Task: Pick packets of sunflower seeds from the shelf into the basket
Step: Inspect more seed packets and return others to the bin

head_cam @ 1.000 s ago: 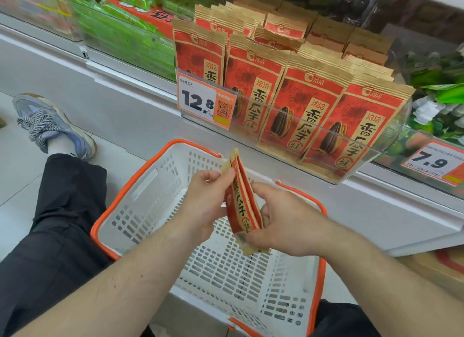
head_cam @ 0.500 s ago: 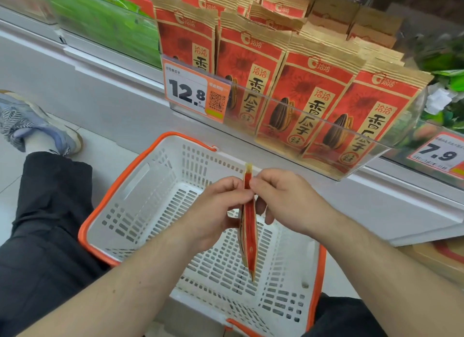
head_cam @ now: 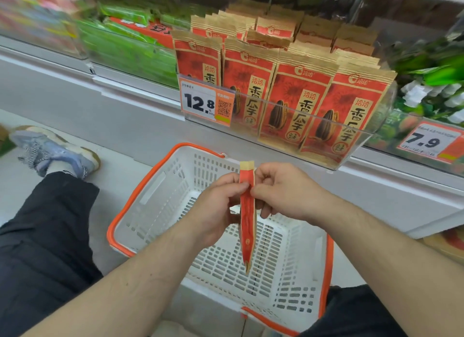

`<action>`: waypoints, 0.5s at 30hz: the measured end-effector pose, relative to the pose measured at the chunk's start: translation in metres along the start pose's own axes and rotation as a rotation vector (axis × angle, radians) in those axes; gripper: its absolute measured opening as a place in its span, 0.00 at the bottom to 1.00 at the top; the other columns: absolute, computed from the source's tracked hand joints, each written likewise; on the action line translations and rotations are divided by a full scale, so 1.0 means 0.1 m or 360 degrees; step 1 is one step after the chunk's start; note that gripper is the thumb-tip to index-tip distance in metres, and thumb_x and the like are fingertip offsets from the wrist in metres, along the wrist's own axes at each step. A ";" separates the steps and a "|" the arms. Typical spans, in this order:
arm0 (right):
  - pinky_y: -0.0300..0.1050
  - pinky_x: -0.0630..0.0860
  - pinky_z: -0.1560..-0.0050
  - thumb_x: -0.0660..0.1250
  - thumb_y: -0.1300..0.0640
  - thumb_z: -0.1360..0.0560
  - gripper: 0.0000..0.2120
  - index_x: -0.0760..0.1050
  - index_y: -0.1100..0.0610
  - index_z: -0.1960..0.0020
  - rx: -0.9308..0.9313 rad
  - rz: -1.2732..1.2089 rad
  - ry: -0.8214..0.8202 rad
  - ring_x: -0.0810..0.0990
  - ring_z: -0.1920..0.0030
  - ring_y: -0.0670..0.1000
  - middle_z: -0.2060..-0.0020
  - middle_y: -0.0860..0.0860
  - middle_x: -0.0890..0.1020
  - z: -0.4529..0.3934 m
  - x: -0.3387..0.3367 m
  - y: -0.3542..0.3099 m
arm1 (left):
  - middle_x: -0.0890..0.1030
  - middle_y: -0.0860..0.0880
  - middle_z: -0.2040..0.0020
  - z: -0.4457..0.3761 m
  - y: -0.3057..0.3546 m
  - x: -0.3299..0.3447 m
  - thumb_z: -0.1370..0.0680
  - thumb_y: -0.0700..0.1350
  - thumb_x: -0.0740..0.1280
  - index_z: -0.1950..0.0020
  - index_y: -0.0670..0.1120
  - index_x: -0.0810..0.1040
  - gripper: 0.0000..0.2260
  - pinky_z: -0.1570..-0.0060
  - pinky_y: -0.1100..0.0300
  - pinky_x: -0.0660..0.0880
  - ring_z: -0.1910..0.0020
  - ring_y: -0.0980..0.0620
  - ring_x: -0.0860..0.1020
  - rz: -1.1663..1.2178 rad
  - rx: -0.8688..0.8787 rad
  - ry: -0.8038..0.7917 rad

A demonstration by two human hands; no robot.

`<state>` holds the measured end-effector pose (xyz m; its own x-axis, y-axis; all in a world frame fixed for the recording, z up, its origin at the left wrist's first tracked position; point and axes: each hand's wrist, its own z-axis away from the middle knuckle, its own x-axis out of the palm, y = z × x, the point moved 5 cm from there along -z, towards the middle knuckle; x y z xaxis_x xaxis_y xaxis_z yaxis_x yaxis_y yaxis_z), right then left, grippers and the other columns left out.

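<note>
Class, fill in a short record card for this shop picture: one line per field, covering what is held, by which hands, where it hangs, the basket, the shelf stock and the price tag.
Held item: red seed packet, edge-on, upright
Hands: left hand and right hand both pinch its upper part
Position: above the basket, not yet inside
Basket: white, orange rim, no packet inside
Shelf stock: matching packets on shelf behind clear guard
Price tag: 12.8

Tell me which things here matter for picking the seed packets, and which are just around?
Part of the job:
red and tan paper seed packet, pinched by left hand and right hand
white plastic basket with orange rim
red seed packets in the clear shelf bin

Just around:
green wrapped packs
orange 12.8 price tag
blue sneaker
</note>
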<state>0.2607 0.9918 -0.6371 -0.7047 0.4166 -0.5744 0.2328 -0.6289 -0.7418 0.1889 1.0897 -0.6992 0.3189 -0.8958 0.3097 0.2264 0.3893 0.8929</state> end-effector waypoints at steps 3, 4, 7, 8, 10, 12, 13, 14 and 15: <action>0.43 0.76 0.68 0.68 0.63 0.25 0.07 0.73 0.59 0.49 -0.0093 0.0014 -0.0071 0.83 0.69 0.53 0.68 0.56 0.83 0.09 0.02 -0.11 | 0.79 0.40 0.58 0.08 0.10 -0.02 0.21 0.42 0.62 0.49 0.44 0.78 0.06 0.53 0.46 0.71 0.57 0.42 0.79 -0.0006 0.0054 0.0074; 0.43 0.77 0.68 0.69 0.63 0.26 0.10 0.71 0.56 0.46 -0.0122 0.0049 -0.0097 0.82 0.69 0.53 0.68 0.56 0.83 0.11 0.03 -0.14 | 0.78 0.41 0.58 0.11 0.14 -0.01 0.20 0.41 0.61 0.50 0.46 0.79 0.07 0.52 0.45 0.72 0.57 0.43 0.79 -0.0007 0.0069 0.0100; 0.51 0.82 0.62 0.69 0.62 0.27 0.21 0.67 0.50 0.38 -0.0183 0.0175 -0.0162 0.84 0.67 0.55 0.68 0.54 0.84 0.16 0.03 -0.18 | 0.74 0.40 0.56 0.15 0.25 0.03 0.19 0.41 0.60 0.52 0.50 0.82 0.12 0.51 0.44 0.72 0.53 0.43 0.75 -0.0004 0.0096 0.0149; 0.57 0.82 0.59 0.68 0.63 0.26 0.23 0.66 0.49 0.35 -0.0193 0.0152 -0.0190 0.84 0.67 0.55 0.67 0.54 0.84 0.16 0.03 -0.18 | 0.74 0.41 0.56 0.15 0.28 0.04 0.19 0.41 0.60 0.51 0.49 0.81 0.11 0.51 0.44 0.72 0.53 0.43 0.74 0.0007 0.0102 0.0158; 0.65 0.80 0.56 0.66 0.67 0.25 0.26 0.64 0.49 0.32 -0.0214 0.0010 -0.0261 0.84 0.68 0.55 0.67 0.55 0.84 0.16 0.01 -0.19 | 0.74 0.43 0.60 0.16 0.35 0.06 0.18 0.42 0.59 0.48 0.47 0.78 0.08 0.54 0.46 0.72 0.54 0.44 0.74 -0.0006 0.0099 0.0156; 0.63 0.80 0.57 0.65 0.70 0.24 0.28 0.63 0.50 0.29 -0.0244 -0.0078 -0.0321 0.83 0.68 0.53 0.68 0.54 0.84 0.17 -0.01 -0.20 | 0.76 0.45 0.60 0.16 0.39 0.06 0.18 0.43 0.58 0.47 0.46 0.76 0.07 0.53 0.45 0.71 0.53 0.43 0.74 -0.0047 0.0033 0.0114; 0.61 0.80 0.57 0.65 0.70 0.24 0.29 0.63 0.51 0.29 -0.0259 -0.0079 -0.0345 0.83 0.68 0.53 0.68 0.54 0.84 0.17 -0.01 -0.20 | 0.76 0.44 0.57 0.15 0.39 0.06 0.18 0.43 0.58 0.47 0.47 0.76 0.07 0.50 0.44 0.70 0.52 0.43 0.74 -0.0096 -0.0029 0.0074; 0.61 0.80 0.57 0.65 0.70 0.24 0.29 0.63 0.50 0.29 -0.0265 -0.0061 -0.0362 0.83 0.68 0.53 0.69 0.53 0.83 0.17 -0.02 -0.20 | 0.76 0.43 0.54 0.13 0.39 0.05 0.17 0.44 0.58 0.47 0.48 0.76 0.07 0.46 0.43 0.68 0.49 0.43 0.75 -0.0179 -0.0111 0.0030; 0.60 0.80 0.59 0.65 0.70 0.24 0.30 0.62 0.50 0.28 -0.0257 -0.0039 -0.0376 0.83 0.68 0.53 0.70 0.52 0.83 0.17 -0.02 -0.19 | 0.77 0.44 0.51 0.11 0.39 0.02 0.17 0.44 0.58 0.47 0.49 0.77 0.08 0.42 0.41 0.67 0.45 0.43 0.76 -0.0289 -0.0207 -0.0011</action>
<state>0.2458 0.9919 -0.6156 -0.8438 0.2540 -0.4728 0.3041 -0.4996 -0.8111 0.1886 1.1004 -0.6599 0.2561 -0.9549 0.1501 0.3965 0.2453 0.8846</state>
